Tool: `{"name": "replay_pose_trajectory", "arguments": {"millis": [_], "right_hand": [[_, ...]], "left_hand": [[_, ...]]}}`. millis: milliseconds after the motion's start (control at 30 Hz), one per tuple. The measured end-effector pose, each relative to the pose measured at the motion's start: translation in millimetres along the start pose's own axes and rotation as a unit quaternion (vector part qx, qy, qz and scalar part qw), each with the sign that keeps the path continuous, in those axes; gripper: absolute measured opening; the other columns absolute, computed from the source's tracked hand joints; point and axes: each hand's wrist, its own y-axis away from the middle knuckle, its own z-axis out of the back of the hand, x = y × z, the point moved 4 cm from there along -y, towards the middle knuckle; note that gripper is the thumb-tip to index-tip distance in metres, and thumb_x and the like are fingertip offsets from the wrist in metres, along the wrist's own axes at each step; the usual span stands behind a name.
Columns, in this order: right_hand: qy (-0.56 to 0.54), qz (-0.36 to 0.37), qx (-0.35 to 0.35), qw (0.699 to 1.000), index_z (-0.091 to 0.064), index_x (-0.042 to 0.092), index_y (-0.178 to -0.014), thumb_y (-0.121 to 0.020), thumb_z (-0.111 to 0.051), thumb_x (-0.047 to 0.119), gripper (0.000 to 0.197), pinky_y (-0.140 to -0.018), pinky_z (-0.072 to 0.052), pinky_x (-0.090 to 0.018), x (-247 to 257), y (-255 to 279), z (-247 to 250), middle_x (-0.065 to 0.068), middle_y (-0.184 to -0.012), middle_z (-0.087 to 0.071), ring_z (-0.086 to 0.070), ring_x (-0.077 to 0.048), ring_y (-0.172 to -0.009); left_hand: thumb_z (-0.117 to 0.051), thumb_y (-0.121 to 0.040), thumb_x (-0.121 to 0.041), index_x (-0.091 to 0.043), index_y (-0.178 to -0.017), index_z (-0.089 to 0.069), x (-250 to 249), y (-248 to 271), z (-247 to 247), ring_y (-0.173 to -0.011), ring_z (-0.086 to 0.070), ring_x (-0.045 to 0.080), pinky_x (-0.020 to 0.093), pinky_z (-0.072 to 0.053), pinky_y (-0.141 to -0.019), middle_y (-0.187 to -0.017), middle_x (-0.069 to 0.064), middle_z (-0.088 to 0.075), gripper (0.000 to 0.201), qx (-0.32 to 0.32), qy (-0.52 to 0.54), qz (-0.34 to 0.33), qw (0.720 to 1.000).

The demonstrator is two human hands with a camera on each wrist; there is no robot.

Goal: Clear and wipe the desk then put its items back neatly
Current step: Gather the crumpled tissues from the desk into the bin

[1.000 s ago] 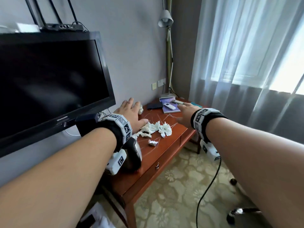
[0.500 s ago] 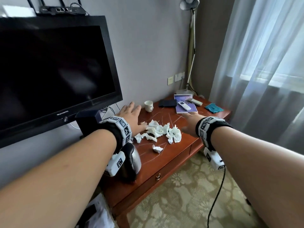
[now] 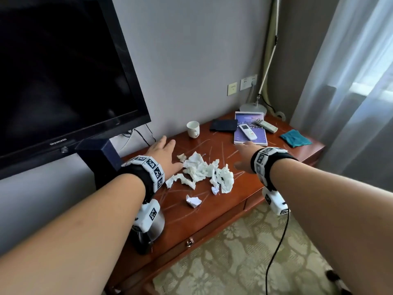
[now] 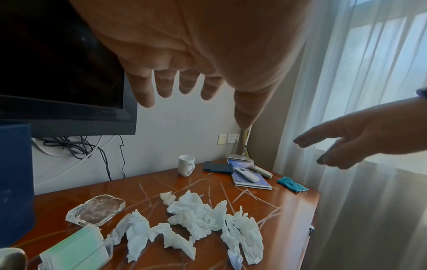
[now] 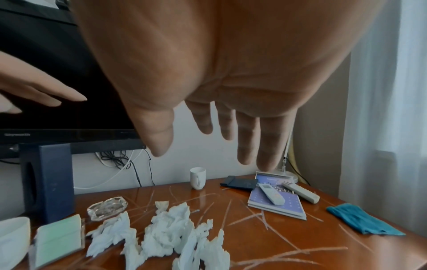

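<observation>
A red-brown wooden desk (image 3: 244,188) with pale streaks carries a heap of crumpled white tissues (image 3: 204,172) in its middle. My left hand (image 3: 162,155) hovers open, fingers spread, just left of the heap; the same hand (image 4: 184,85) holds nothing in its wrist view. My right hand (image 3: 244,155) hovers open to the right of the tissues, empty too (image 5: 231,137). Behind them stand a white cup (image 3: 193,129), a dark wallet (image 3: 223,125), and a purple notebook (image 3: 251,133) with a white remote (image 3: 247,132) on it. A second remote (image 3: 266,126) and a teal cloth (image 3: 295,138) lie further right.
A black TV (image 3: 59,77) hangs at the left with a dark blue box (image 3: 100,154) under it. A glass ashtray (image 4: 95,210), a clear holder of cards (image 4: 76,250) and a metal kettle (image 3: 155,228) occupy the desk's left end. A lamp base (image 3: 253,107) stands at the back.
The view has dropped and come closer to the desk. Both hands have stayed spread above it on either side of the tissues, holding nothing.
</observation>
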Motion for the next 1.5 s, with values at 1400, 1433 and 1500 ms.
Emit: {"name": "replay_pose_trajectory", "arguments": {"millis": [1400, 1433, 1500], "right_hand": [[-0.138, -0.171, 0.151, 0.964, -0.039, 0.037, -0.134, -0.077, -0.076, 0.049, 0.068, -0.082, -0.055, -0.044, 27.2, -207.7, -211.2, -0.003, -0.115, -0.025, -0.057, -0.037, -0.099], [-0.144, -0.165, 0.154, 0.964, -0.042, 0.034, -0.131, -0.08, -0.074, 0.044, 0.062, -0.082, -0.056, -0.044, 27.1, -210.8, -212.4, -0.002, -0.114, -0.025, -0.059, -0.035, -0.092], [-0.153, -0.157, 0.163, 0.962, -0.046, 0.028, -0.128, -0.086, -0.068, 0.026, 0.047, -0.08, -0.058, -0.045, 27.0, -217.9, -213.0, -0.002, -0.114, -0.027, -0.062, -0.033, -0.082]], "left_hand": [[-0.061, -0.081, -0.004, -0.047, -0.127, -0.049, -13.7, -265.6, -244.6, -0.118, -0.038, 0.027, 0.039, -0.051, -0.087, -0.129, 0.001, -0.025, 0.064, 0.187, 0.014, -0.122, 0.975], [-0.057, -0.081, -0.001, -0.044, -0.122, -0.052, -12.1, -266.3, -244.0, -0.111, -0.041, 0.025, 0.037, -0.05, -0.082, -0.122, -0.001, -0.028, 0.059, 0.187, 0.022, -0.119, 0.975], [-0.053, -0.082, 0.001, -0.037, -0.113, -0.056, -9.8, -269.4, -240.5, -0.102, -0.044, 0.023, 0.033, -0.044, -0.074, -0.116, -0.002, -0.033, 0.05, 0.19, 0.031, -0.119, 0.974]]}}
